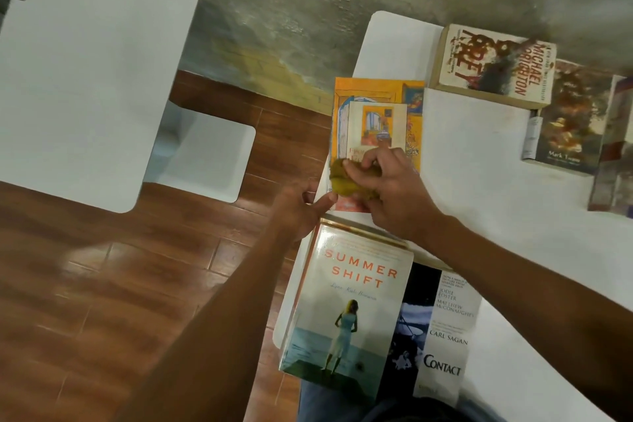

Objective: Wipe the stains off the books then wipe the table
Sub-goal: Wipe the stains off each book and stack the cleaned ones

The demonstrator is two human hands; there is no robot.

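Your right hand (390, 188) grips a bunched mustard-yellow cloth (342, 178) and presses it on the lower part of the orange-covered book (376, 113), whose title is hidden. At its 9 o'clock, your left hand (301, 205) pinches that book's near left corner, thumb on the cover. At 6 o'clock lies "Summer Shift" (346, 312), overlapping "Contact" (442, 336) by Carl Sagan. At 1 o'clock sits Michael Crichton's "Prey" (493, 65), smeared with a dark stain; at 3 o'clock lies a Mark Twain book (568, 127). All lie on the white tabletop (479, 188).
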